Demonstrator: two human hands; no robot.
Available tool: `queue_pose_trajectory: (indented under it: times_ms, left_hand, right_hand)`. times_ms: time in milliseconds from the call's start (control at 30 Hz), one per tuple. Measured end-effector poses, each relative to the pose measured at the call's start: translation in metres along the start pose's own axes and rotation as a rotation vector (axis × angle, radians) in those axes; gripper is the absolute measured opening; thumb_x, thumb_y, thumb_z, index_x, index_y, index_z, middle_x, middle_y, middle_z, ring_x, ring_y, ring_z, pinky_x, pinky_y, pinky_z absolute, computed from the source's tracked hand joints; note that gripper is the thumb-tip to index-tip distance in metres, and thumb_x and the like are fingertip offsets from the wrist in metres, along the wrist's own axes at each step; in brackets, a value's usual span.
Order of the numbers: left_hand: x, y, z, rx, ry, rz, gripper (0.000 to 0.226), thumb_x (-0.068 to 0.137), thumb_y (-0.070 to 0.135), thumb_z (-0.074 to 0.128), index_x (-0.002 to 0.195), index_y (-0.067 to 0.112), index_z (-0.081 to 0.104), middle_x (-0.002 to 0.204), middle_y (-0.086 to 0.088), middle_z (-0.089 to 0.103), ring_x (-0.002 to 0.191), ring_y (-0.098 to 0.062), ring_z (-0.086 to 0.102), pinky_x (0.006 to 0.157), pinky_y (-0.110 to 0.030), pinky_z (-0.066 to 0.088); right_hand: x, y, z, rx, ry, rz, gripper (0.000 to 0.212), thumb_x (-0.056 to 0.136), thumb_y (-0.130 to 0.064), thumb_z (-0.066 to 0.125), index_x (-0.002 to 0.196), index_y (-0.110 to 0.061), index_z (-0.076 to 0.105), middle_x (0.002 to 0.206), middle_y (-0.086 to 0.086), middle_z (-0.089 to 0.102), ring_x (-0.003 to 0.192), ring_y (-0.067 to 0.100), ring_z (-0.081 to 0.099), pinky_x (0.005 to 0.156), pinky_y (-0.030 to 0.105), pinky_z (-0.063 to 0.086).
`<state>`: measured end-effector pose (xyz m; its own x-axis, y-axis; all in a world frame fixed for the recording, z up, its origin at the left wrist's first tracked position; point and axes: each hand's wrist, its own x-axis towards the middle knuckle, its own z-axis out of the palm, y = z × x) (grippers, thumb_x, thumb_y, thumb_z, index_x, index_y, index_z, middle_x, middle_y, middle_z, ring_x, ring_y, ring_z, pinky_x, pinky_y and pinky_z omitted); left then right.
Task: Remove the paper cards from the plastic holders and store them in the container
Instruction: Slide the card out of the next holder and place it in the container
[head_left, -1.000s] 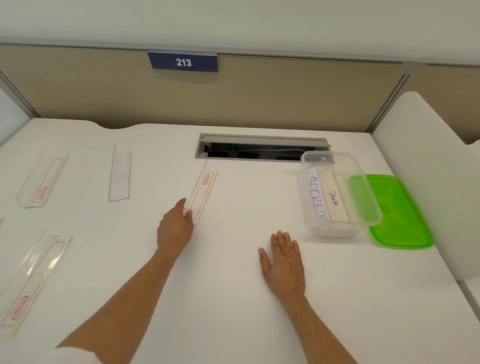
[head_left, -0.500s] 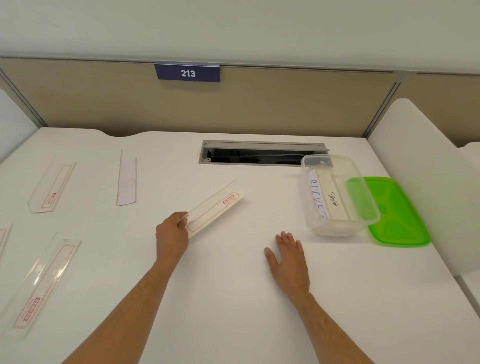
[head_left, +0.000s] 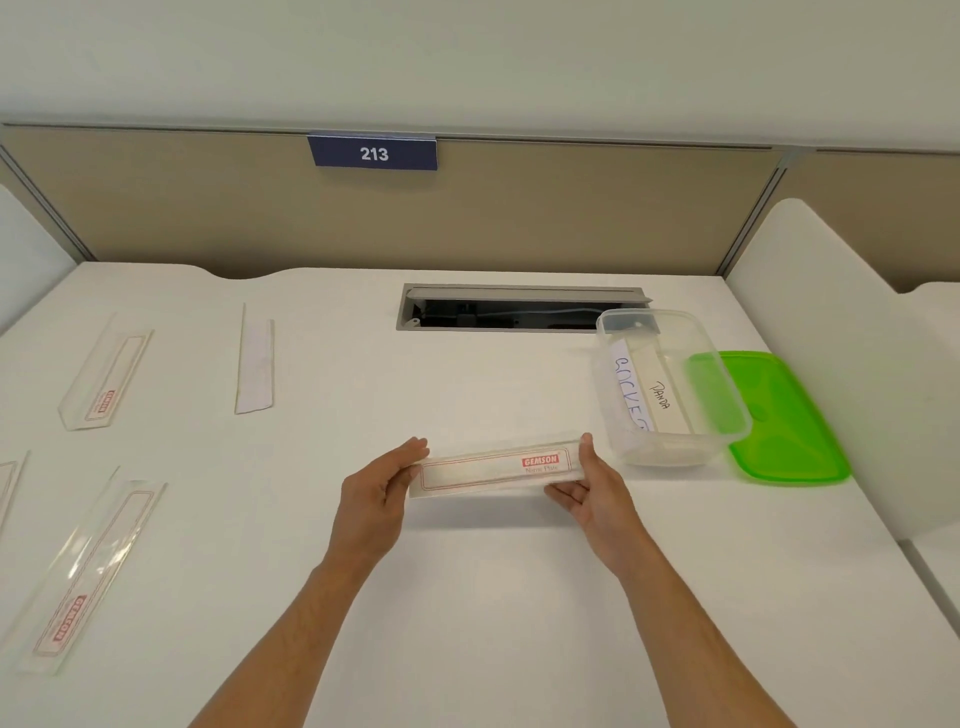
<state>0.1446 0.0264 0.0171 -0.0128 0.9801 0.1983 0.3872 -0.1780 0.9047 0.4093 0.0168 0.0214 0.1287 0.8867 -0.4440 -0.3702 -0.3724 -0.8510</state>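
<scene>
Lifted off the desk since the earlier frame, the plastic holder (head_left: 496, 467) is now pinched at its ends by left hand (head_left: 376, 499) and right hand (head_left: 589, 486), beside the container (head_left: 727, 415); card extraction is judged next, needing one end freed.

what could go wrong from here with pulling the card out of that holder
1. The left hand and right hand grip only the ends of the held holder; the clear plastic might slip or flex as the card is drawn out.
2. The container sits close beside the right hand, so a sideways pull may knock it.
3. Cards already lean inside the container; a new one could catch on them.
</scene>
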Motion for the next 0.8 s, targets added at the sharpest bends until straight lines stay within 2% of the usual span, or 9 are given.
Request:
queue_pose_trajectory:
  times_ms: [100, 200, 300, 367, 500, 600, 800]
  left_hand:
    - [-0.005, -0.001, 0.000, 0.046, -0.042, 0.095, 0.036, 0.093, -0.008, 0.055, 0.111, 0.018, 0.072, 0.122, 0.024, 0.064, 0.124, 0.002, 0.053, 0.105, -0.017, 0.039]
    - [-0.009, -0.004, -0.001, 0.086, -0.090, 0.188, 0.036, 0.092, -0.011, 0.054, 0.111, 0.013, 0.072, 0.126, 0.026, 0.061, 0.128, -0.002, 0.051, 0.106, -0.020, 0.040]
    - [-0.012, -0.008, -0.001, 0.110, -0.100, 0.269, 0.037, 0.091, -0.011, 0.053, 0.113, 0.013, 0.071, 0.126, 0.019, 0.064, 0.131, -0.008, 0.050, 0.107, -0.026, 0.042]
    - [-0.013, -0.009, 0.000, 0.133, -0.093, 0.328, 0.035, 0.091, -0.007, 0.053, 0.114, 0.013, 0.071, 0.125, 0.010, 0.067, 0.132, -0.013, 0.050, 0.105, -0.030, 0.044]
    - [-0.013, -0.010, 0.003, 0.196, -0.098, 0.424, 0.030, 0.091, 0.001, 0.055, 0.111, 0.014, 0.072, 0.125, 0.002, 0.067, 0.133, -0.018, 0.049, 0.105, -0.029, 0.043]
    - [-0.012, -0.013, 0.007, 0.250, -0.121, 0.440, 0.025, 0.094, 0.017, 0.054, 0.110, 0.016, 0.073, 0.128, 0.004, 0.064, 0.133, -0.016, 0.049, 0.106, -0.031, 0.042]
    - [-0.011, -0.003, 0.021, 0.474, -0.118, 0.618, 0.026, 0.091, 0.025, 0.057, 0.107, 0.013, 0.074, 0.117, 0.001, 0.070, 0.120, -0.019, 0.058, 0.103, -0.033, 0.041]
  right_hand:
    - [-0.007, -0.004, -0.004, 0.120, -0.053, 0.022, 0.050, 0.099, -0.043, 0.044, 0.120, -0.002, 0.061, 0.108, 0.014, 0.073, 0.099, 0.024, 0.069, 0.095, 0.042, 0.052]
    - [-0.012, -0.005, -0.011, 0.111, -0.073, 0.039, 0.053, 0.092, -0.051, 0.051, 0.121, -0.008, 0.061, 0.109, 0.014, 0.071, 0.102, 0.026, 0.067, 0.091, 0.039, 0.051]
    - [-0.016, -0.002, -0.014, -0.013, -0.145, -0.004, 0.079, 0.062, -0.054, 0.082, 0.124, -0.010, 0.060, 0.107, 0.010, 0.068, 0.102, 0.023, 0.066, 0.095, 0.039, 0.051]
    - [-0.016, 0.001, -0.016, -0.039, -0.171, -0.015, 0.088, 0.049, -0.047, 0.092, 0.125, -0.013, 0.060, 0.107, 0.011, 0.066, 0.101, 0.022, 0.067, 0.097, 0.041, 0.050]
    - [-0.020, 0.001, -0.019, 0.003, -0.132, -0.060, 0.055, 0.071, -0.017, 0.078, 0.123, -0.011, 0.061, 0.102, 0.009, 0.062, 0.095, 0.023, 0.066, 0.094, 0.040, 0.050]
    - [-0.022, 0.001, -0.022, 0.035, -0.090, -0.102, 0.043, 0.079, 0.000, 0.073, 0.120, -0.009, 0.062, 0.094, 0.009, 0.065, 0.091, 0.026, 0.065, 0.088, 0.038, 0.051]
    - [-0.026, -0.002, -0.020, 0.024, -0.055, -0.101, 0.038, 0.082, 0.004, 0.069, 0.118, -0.009, 0.063, 0.086, 0.009, 0.066, 0.084, 0.024, 0.065, 0.081, 0.034, 0.051]
